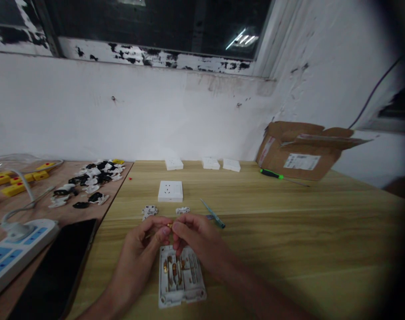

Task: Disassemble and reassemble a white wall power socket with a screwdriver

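Between the fingertips of both hands is a small brass contact piece (170,225), mostly covered by the fingers. My left hand (140,249) pinches it from one side, and my right hand (197,238) pinches it from the other. Just below them lies an opened white socket housing (182,300) with its inside facing up and several brass contacts (175,269) in its slots. Beyond my left fingers sits a small white plastic insert (149,210). A narrower white part (183,210) lies beyond my right fingers. A slim teal screwdriver (213,214) rests right of my right hand.
A white socket panel (170,191) lies farther back, with several more white panels (211,163) near the wall. A green-black screwdriver (272,174) lies by a cardboard box (302,151). At left are a phone (56,266), a power strip (19,249) and black-and-white plastic parts (92,180).
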A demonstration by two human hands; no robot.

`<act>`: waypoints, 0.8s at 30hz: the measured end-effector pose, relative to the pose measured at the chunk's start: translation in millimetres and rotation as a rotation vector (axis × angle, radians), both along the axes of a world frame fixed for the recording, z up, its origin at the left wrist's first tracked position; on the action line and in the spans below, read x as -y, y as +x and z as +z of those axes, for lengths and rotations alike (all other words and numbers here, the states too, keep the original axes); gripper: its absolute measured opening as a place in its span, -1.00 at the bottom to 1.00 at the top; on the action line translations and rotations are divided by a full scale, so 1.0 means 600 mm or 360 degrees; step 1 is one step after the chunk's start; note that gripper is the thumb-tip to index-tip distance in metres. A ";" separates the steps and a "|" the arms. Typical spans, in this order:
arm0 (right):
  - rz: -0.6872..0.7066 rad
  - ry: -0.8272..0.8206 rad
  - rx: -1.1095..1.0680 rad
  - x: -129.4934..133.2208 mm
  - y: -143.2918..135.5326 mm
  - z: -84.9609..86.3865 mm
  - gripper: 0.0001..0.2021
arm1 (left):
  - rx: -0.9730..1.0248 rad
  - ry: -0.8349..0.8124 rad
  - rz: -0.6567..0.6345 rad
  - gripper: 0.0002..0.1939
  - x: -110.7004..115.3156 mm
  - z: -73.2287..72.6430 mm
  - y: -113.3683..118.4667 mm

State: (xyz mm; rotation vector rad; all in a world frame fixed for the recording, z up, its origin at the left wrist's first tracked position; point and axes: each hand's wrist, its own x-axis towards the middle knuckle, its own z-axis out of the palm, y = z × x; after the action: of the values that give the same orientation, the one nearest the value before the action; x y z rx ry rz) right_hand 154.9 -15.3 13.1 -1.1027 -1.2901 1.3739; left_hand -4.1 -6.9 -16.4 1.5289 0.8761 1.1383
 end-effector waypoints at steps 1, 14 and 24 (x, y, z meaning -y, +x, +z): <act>0.0008 0.0026 0.0037 -0.001 0.001 0.000 -0.81 | -0.0023 0.0016 0.0006 -0.76 0.001 0.000 0.000; 0.0078 0.0258 0.0278 0.010 0.007 -0.004 -0.82 | -0.0180 0.0163 0.0096 -0.78 0.004 0.005 -0.005; 0.0026 0.0212 0.0283 0.007 0.009 -0.002 -0.82 | -0.0051 0.0028 -0.0020 -0.75 0.004 0.001 -0.005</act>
State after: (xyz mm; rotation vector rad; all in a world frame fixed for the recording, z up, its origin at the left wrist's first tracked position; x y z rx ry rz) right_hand 160.5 -19.7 12.1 -1.1439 -1.4992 1.2041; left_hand -7.1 -9.0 -15.7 1.5689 0.8788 1.1181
